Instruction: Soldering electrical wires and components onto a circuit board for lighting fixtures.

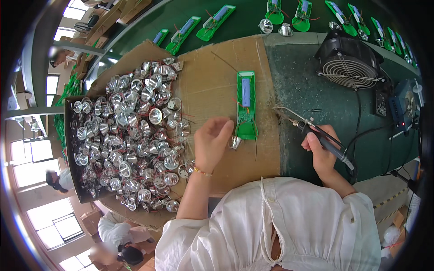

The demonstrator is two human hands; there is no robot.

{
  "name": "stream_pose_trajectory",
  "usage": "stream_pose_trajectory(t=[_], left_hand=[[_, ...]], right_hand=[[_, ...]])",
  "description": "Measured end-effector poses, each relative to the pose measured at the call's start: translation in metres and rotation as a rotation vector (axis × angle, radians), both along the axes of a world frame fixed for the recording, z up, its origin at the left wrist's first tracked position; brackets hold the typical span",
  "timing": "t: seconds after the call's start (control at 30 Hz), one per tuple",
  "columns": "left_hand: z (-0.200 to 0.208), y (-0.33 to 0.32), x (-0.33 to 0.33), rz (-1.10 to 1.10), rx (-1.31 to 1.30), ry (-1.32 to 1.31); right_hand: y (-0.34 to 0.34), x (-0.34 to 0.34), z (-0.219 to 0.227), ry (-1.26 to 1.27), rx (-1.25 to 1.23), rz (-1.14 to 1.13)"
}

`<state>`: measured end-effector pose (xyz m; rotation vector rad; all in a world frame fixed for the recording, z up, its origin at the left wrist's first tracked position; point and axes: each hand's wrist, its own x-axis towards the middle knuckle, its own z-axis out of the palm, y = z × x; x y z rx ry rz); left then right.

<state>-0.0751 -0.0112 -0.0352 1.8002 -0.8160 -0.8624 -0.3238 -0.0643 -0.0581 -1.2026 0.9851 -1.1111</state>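
Observation:
My left hand (212, 140) is over the cardboard, its fingers curled together beside a green plastic housing (246, 128). What those fingers hold, if anything, is hidden. Right below the thumb lies a small silver reflector cup (234, 142), close to the housing's lower end. The housing lies open, with a blue cylindrical battery (246, 92) and thin red and black wires inside. In my right hand (318, 151) is a soldering iron (323, 142), gripped by its dark handle. Its tip points up and left toward the housing, apart from it. A thin solder-like wire (294, 113) runs near the tip.
A box (71, 149) at left spills many silver reflector cups (131, 135) onto the cardboard (208, 72). More green housings (217, 22) line the far edge. A black fan (350, 67) and a blue soldering station (404, 106) stand at right. Other people sit at far left.

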Motion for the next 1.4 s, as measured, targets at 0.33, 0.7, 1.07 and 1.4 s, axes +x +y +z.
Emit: stream_pose_trajectory(t=[0.33,0.7,1.07,1.4], left_hand=[[0.01,-0.155,0.031,-0.412,0.143,-0.684],[-0.009,-0.258,0.137,-0.39,0.093,-0.987],[0.029,-0.054,0.012,-0.336,0.167,-1.01],[0.026,0.031,0.039,0.004,0.018,-1.19]], right_hand=[[-0.012,-0.004,-0.003,-0.009,0.141,-0.02],[-0.013,-0.005,0.002,-0.049,0.257,0.015],[-0.015,-0.004,-0.005,0.028,0.187,-0.033],[-0.006,0.002,-0.005,0.035,0.035,-0.005]])
